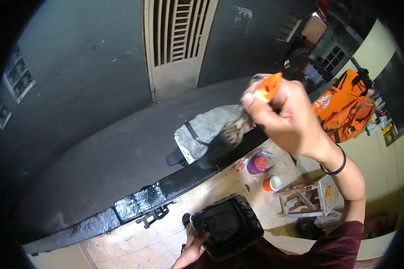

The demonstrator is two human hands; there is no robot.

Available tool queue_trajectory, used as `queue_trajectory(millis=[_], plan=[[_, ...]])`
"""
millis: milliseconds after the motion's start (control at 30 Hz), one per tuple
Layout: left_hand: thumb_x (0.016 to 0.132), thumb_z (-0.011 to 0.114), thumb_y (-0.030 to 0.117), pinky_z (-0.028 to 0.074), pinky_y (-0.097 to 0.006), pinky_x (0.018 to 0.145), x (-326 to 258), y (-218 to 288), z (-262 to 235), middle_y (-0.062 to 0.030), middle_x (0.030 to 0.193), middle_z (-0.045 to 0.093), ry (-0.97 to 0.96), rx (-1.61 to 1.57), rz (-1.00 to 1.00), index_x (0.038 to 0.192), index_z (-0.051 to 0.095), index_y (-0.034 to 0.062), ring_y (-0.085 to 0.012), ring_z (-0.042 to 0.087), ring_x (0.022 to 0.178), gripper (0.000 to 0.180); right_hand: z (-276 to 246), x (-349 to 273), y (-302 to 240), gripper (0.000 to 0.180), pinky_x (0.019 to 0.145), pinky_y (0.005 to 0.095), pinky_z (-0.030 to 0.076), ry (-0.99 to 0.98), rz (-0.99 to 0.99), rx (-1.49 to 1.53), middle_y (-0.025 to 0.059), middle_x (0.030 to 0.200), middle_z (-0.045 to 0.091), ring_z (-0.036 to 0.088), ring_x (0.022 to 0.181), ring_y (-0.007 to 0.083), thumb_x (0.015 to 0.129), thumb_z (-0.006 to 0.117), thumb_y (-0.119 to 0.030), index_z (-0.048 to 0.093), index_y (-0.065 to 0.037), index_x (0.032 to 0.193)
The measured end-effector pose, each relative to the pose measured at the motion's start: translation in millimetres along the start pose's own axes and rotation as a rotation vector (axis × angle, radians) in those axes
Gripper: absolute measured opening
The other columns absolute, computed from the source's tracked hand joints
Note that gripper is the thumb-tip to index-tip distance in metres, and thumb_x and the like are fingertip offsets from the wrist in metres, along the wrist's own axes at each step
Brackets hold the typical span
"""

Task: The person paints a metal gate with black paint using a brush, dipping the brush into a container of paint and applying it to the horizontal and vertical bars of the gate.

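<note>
My right hand (296,119) is raised and closed around the orange handle of a paintbrush (232,133). Its bristles, clotted with dark paint, point down toward a low wall top (143,201) coated in glossy black; motion blur hides whether they touch it. Down at the bottom, my left hand (193,245) grips the left side of a squarish black paint container (253,214), with its thumb over the rim. Wet-looking black paint lies inside the container. Just beyond the wall stands a parked motorbike with a grey cloth (213,121) strapped over its seat.
On the tiled floor to the right are a purple tub (257,167), an orange-and-white cup (272,183) and a paint-spotted wooden stool (303,197). Orange bags (345,105) rest on a ledge at the right. A barred door (174,78) is set in the dark wall across the lane.
</note>
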State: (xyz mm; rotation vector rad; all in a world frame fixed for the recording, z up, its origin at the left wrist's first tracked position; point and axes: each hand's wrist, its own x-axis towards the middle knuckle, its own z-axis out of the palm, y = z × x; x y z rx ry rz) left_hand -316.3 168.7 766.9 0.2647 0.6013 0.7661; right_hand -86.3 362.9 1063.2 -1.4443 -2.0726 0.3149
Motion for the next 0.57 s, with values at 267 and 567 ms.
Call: queue_trajectory(millis=[267,567], plan=[[0.099,0.059,0.007,0.042,-0.043,0.114,-27,1,13,-0.0145,0.148,0.048,0.080,-0.077,-0.063,0.153,0.027,0.0069,-0.0257,0.050,0.134,0.062,15,-15,-28,0.021,0.050,0.0296,0.044,0.109,-0.317,0.071,0.0071,0.061,0.058,0.059,0.051,0.0133,0.095,0.063,-0.016,0.062,0.000,0.081],[0.096,0.066,0.020,0.047,-0.046,0.110,-63,1,8,-0.0147,0.145,0.050,0.205,0.044,-0.025,0.151,0.030,0.0069,-0.0279,0.052,0.132,0.067,37,-39,-63,0.011,0.056,0.0309,0.054,0.179,-0.520,-0.152,0.0130,0.071,0.066,0.067,0.054,0.0223,0.088,0.067,-0.007,0.064,0.003,0.084]])
